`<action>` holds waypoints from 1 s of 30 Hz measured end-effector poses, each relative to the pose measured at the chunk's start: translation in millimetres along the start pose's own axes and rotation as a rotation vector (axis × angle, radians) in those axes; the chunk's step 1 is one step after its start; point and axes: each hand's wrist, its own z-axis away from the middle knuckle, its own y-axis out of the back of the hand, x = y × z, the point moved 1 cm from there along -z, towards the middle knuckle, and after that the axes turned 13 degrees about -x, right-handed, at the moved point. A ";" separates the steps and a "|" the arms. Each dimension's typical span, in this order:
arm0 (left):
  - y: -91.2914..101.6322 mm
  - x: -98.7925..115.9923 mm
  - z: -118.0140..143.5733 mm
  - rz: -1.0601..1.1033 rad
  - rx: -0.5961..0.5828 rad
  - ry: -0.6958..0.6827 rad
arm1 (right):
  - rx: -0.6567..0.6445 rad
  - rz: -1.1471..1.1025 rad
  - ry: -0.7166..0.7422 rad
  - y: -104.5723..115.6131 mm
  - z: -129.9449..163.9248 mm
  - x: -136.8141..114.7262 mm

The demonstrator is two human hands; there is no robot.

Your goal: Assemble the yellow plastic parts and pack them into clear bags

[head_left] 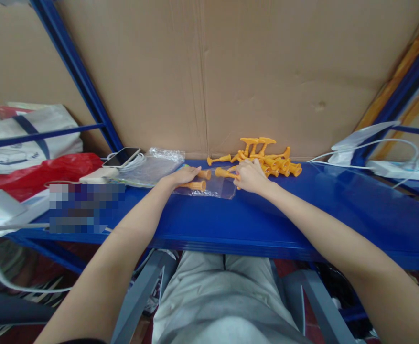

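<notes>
While a tall cardboard sheet (209,71) backs the whole scene, the blue worktop (302,215) stretches across it, carrying everything in play. To the left sit a red bag (37,174), a white bag (23,138), a stack of clear plastic bags (152,165) and a phone (122,156); to the right lie white cables and a charger (392,167). Against the cardboard rests a pile of orange plastic pieces (270,160), just beyond the right hand (250,176). That hand pinches one orange piece (225,173) between closed fingers, its end at the mouth of a small clear bag (209,187). The left hand (180,177) lies flat, fingers spread narrow, pressing the bag down on the worktop; two more orange pieces (197,185) already lie inside. Judging from this, a clean insertion needs the left hand to keep the opening pinned and lifted slightly, and the piece fed in lengthwise so its flared end does not snag the film.
</notes>
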 end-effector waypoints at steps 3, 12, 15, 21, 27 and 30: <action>0.5 0.4 -3.6 -0.027 0.006 0.056 | 0.002 0.016 0.008 -0.5 0.8 -6.6; -5.4 11.6 -0.7 -0.010 0.011 0.084 | -0.021 0.021 -0.019 -3.4 0.5 -14.2; -7.1 11.7 -2.1 0.060 0.051 0.031 | -0.024 -0.001 -0.021 -5.1 -1.0 -14.2; -9.0 15.9 1.5 0.134 0.063 -0.004 | -0.028 -0.064 -0.071 -6.6 -3.0 -13.1; -8.9 18.9 4.0 0.159 0.048 0.006 | -0.044 -0.153 -0.163 -6.7 -3.1 -15.9; -8.0 13.7 0.0 0.165 0.079 0.020 | -0.041 -0.142 -0.166 -6.6 -2.3 -16.7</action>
